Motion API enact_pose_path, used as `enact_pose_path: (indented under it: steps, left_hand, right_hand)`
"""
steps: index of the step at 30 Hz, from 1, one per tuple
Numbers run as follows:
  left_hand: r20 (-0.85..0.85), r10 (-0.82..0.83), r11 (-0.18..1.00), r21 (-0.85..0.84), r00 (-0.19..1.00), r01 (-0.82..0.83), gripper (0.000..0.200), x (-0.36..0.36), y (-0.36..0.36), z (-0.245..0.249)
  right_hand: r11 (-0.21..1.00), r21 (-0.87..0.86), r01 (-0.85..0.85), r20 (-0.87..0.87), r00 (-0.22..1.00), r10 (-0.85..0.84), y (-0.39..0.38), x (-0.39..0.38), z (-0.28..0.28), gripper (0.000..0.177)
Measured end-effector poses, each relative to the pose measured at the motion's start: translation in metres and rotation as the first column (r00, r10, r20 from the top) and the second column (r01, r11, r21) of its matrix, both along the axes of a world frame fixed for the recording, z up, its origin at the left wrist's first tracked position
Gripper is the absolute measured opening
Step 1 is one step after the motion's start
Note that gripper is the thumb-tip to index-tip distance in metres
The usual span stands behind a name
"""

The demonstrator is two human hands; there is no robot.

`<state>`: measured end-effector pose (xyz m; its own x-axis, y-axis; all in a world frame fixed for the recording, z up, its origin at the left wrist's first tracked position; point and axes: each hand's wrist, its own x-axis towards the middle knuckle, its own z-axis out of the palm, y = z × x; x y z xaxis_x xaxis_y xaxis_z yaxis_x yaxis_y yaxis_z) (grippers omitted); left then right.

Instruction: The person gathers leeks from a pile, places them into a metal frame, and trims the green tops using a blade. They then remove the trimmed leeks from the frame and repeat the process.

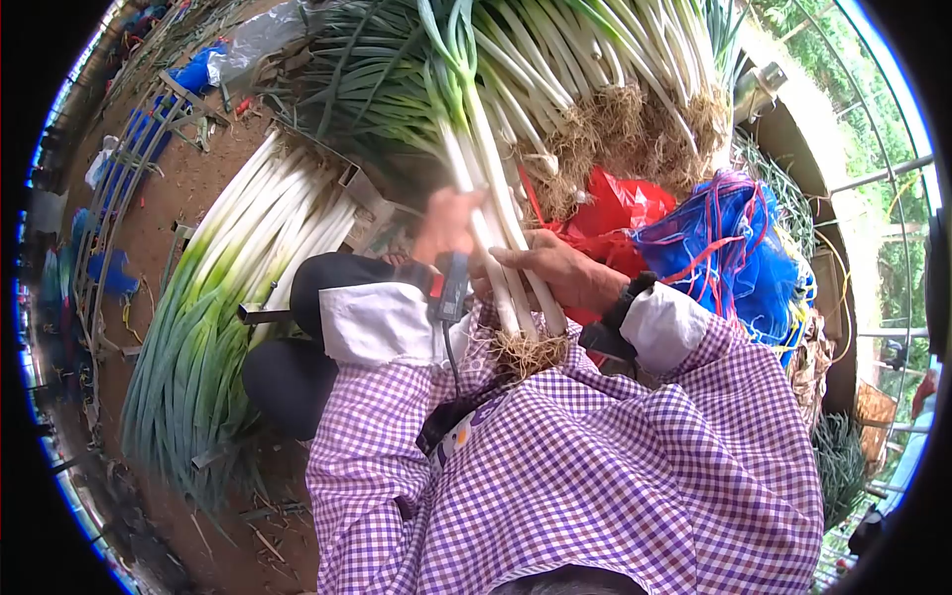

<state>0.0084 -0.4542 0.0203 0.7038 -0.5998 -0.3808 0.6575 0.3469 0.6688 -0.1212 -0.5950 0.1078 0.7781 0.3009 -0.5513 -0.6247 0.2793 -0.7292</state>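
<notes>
A few long green onions [501, 238] stand with their white stalks before my chest, the stringy roots [531, 355] down and the green leaves up. My right hand [573, 270] is closed around the lower stalks, thumb across the front. Against the left side of the stalks is my left hand [446, 228], smeared by motion, so its fingers cannot be read. A small grey device [452, 288] with a cable sits at the left wrist.
Many green onions [555, 50] are heaped ahead, roots toward me. Another pile [228, 258] lies at the left. Red plastic [625, 208] and blue netting [729, 248] are at the right. Brown soil [178, 188] and a metal frame [129, 169] show at far left.
</notes>
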Motion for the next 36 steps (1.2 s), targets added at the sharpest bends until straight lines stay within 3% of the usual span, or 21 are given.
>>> enact_pose_path:
  steps: [6, 10, 13, 14, 16, 23, 24, 30, 34, 36]
  left_hand:
    - [0.112, -0.094, 0.978, 0.197, 0.989, 0.071, 0.033, 0.003, -0.002, -0.008]
    - [0.058, -0.142, 0.983, 0.128, 0.988, 0.134, 0.035, -0.008, -0.001, 0.009]
    - [0.361, -0.259, 0.961, 0.193, 0.896, 0.200, 0.035, -0.001, 0.001, -0.022]
    - [0.232, -0.211, 0.972, 0.153, 0.950, 0.179, 0.035, 0.002, -0.003, -0.029]
    - [-0.095, -0.073, 0.996, -0.060, 0.993, 0.068, 0.039, -0.006, -0.009, 0.005]
    - [-0.126, -0.042, 0.990, -0.139, 0.991, 0.024, 0.044, 0.002, -0.010, 0.013]
    - [-0.134, -0.024, 0.998, -0.060, 0.991, 0.017, 0.047, 0.006, -0.010, 0.015]
    - [-0.141, -0.062, 0.976, -0.214, 0.988, 0.031, 0.053, 0.036, 0.003, 0.036]
    - [-0.101, 0.073, 0.980, -0.179, 0.992, -0.090, 0.058, 0.055, 0.024, 0.057]
    - [-0.059, 0.132, 0.960, -0.241, 0.990, -0.142, 0.058, 0.055, 0.044, 0.071]
  right_hand:
    - [0.993, 0.073, 0.088, -0.018, 0.996, -0.087, 0.006, -0.001, -0.014, 0.030]
    - [0.991, 0.084, 0.108, -0.038, 0.994, -0.105, 0.004, -0.008, -0.020, 0.027]
    - [0.992, 0.072, 0.104, -0.061, 0.993, -0.099, 0.001, -0.017, -0.013, 0.025]
    - [0.992, 0.084, 0.097, -0.057, 0.994, -0.092, 0.000, -0.021, -0.013, 0.024]
    - [0.995, 0.055, 0.081, -0.113, 0.991, -0.074, 0.002, -0.031, 0.003, 0.023]
    - [0.997, -0.050, -0.050, -0.191, 0.981, 0.040, 0.008, -0.088, 0.039, 0.026]
    - [0.996, -0.082, -0.031, -0.240, 0.971, 0.011, 0.011, -0.092, 0.049, 0.026]
    - [0.971, -0.182, -0.156, -0.131, 0.982, 0.134, 0.012, -0.112, 0.059, 0.027]
    - [0.947, -0.223, -0.233, -0.062, 0.972, 0.225, 0.015, -0.112, 0.071, 0.028]
    - [0.920, -0.253, -0.297, -0.027, 0.953, 0.301, 0.014, -0.109, 0.071, 0.029]
